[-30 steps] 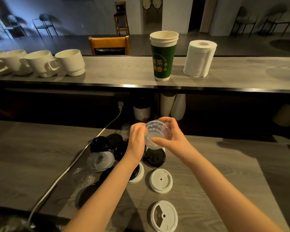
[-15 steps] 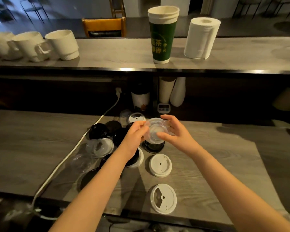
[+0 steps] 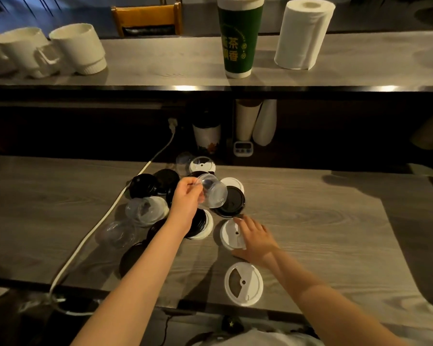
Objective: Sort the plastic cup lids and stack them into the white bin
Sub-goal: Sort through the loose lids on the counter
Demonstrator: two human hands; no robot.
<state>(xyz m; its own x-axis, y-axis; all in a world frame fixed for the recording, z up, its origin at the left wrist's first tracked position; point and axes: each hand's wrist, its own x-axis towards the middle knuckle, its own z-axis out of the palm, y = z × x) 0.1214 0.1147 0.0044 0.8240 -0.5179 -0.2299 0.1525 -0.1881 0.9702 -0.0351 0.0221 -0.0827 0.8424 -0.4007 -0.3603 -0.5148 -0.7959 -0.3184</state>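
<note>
My left hand (image 3: 186, 199) pinches a stack of clear dome lids (image 3: 213, 192) above the pile. My right hand (image 3: 255, 239) lies with straight fingers on a flat white lid (image 3: 229, 233) on the wooden counter. A black lid (image 3: 231, 202) sits just beyond it, and another white lid (image 3: 243, 283) with a wedge opening lies nearer to me. Several black lids (image 3: 145, 184), clear lids (image 3: 145, 209) and white lids (image 3: 202, 164) are scattered around my left arm. No white bin is in view.
A white power cable (image 3: 98, 228) runs diagonally across the counter (image 3: 323, 221) left of the pile. On the raised shelf stand white mugs (image 3: 78, 48), a green paper cup stack (image 3: 239, 36) and a paper towel roll (image 3: 303, 33). Cups and a small timer (image 3: 243, 148) sit under the shelf.
My right hand let go of the clear lids and dropped down onto the flat white lid. My left hand keeps the clear stack alone. The view tilted downward.
</note>
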